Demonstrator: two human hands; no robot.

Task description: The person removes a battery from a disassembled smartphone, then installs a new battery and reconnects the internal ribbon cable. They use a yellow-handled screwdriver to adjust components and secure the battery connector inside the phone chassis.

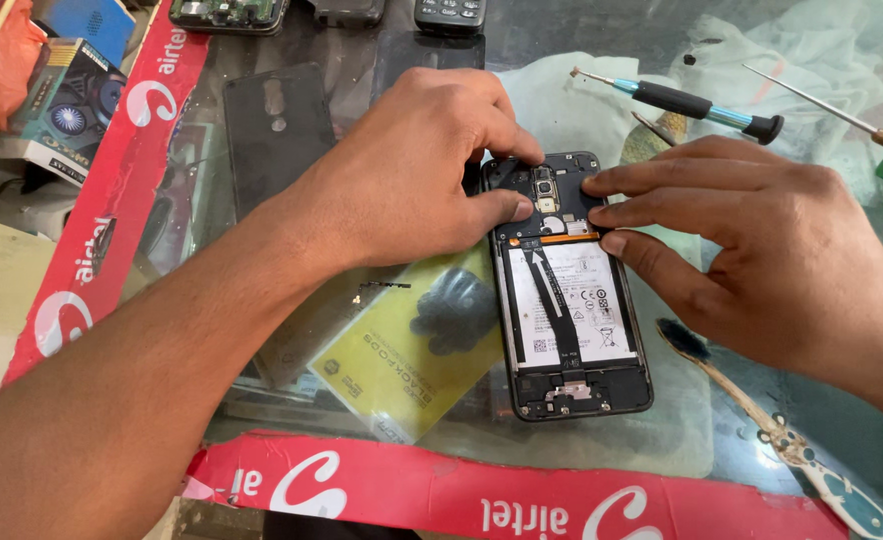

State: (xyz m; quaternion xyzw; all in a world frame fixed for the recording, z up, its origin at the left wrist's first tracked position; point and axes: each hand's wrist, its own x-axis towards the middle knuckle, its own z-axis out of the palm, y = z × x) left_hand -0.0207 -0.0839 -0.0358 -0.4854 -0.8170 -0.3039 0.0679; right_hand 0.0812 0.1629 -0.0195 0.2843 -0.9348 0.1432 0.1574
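Red tape (pixel 482 500) edges the near side of the glass table (pixel 762 420). Beyond it, the left hand (pixel 412 170) pinches a small part at the far end of the opened phone (pixel 572 290), while the right hand (pixel 762 240) presses flat fingers beside it, holding nothing. A slip could tear the thin black ribbon cable (pixel 554 300).

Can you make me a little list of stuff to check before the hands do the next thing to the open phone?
1. Phone lies flat on the glass table, back cover off: ok.
2. Left hand holds the phone's top end, thumb and a finger on the camera part: ok.
3. Right hand steadies the top right edge with its fingertips: ok.
4. Screwdriver lies close behind the phone, apart from both hands: ok.
5. Black ribbon cable runs down over the battery; whether it is plugged in at both ends: cannot tell.
6. Loose screws kept safe: cannot tell, none show clearly.
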